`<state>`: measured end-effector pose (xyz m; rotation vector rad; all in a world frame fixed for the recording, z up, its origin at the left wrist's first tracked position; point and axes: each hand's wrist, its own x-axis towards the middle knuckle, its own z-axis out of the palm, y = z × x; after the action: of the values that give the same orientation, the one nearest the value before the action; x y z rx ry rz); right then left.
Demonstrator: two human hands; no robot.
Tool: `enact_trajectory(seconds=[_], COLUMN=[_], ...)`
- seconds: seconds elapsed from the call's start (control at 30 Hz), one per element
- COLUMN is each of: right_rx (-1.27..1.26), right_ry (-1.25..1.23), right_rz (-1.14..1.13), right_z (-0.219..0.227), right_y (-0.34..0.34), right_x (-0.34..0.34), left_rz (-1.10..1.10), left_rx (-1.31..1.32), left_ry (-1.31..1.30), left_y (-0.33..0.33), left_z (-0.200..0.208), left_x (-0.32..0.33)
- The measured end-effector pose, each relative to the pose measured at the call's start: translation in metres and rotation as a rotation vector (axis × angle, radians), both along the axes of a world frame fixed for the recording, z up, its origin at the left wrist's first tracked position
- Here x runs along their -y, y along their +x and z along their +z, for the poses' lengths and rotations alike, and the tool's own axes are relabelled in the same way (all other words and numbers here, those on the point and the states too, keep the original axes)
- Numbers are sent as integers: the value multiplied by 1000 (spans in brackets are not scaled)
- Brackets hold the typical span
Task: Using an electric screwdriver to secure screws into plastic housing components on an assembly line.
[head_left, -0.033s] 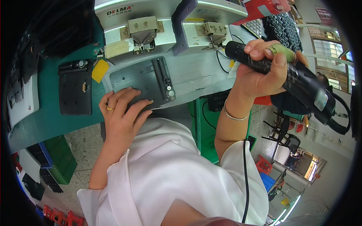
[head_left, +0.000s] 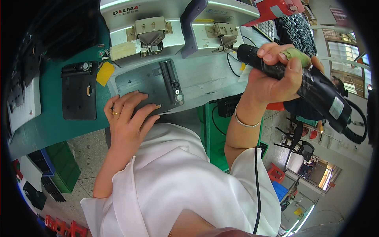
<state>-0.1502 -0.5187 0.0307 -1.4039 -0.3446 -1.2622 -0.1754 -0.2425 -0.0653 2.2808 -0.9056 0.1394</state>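
Note:
My left hand [head_left: 128,116], a ring on one finger, lies with fingers spread on the near edge of a dark plastic panel [head_left: 148,81]. A raised hinge-like bar with small round metal parts runs along that panel's right side. Up at the right, my right hand [head_left: 280,81] wraps round a black corded electric screwdriver [head_left: 325,94], with green tape on one finger. The tool's narrow end points left, beside the outlet of the right screw feeder [head_left: 226,33]; I cannot make out whether they touch. A second screw feeder [head_left: 150,33] stands behind the panel.
A similar dark panel [head_left: 77,102] lies to the left on the green table mat [head_left: 47,130], beside a yellow paper tag [head_left: 105,74]. At the back right are a red container [head_left: 276,10] and a pile of dark parts [head_left: 296,33]. A green crate [head_left: 65,166] stands below left.
My right hand and the electric screwdriver have shifted very slightly to the right. My left hand and the panel stay in place.

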Motion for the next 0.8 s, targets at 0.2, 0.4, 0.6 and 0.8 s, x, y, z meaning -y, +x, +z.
enact_trajectory(seconds=[0.2,0.4,0.6,0.8], right_rx=[-71,-205,-239,-257], right_ry=[187,320,249,200], right_rz=[252,606,684,761], right_z=[10,-1,-11,-12], right_y=[-24,-41,-42,-40], right_x=[-31,-72,-97,-103], left_rz=[25,82,133,144], left_rx=[-14,93,118,124], left_ry=[-77,-246,-315,-321], left_y=[0,5,4,0], left_z=[4,11,1,1], left_x=[-2,8,5,-3])
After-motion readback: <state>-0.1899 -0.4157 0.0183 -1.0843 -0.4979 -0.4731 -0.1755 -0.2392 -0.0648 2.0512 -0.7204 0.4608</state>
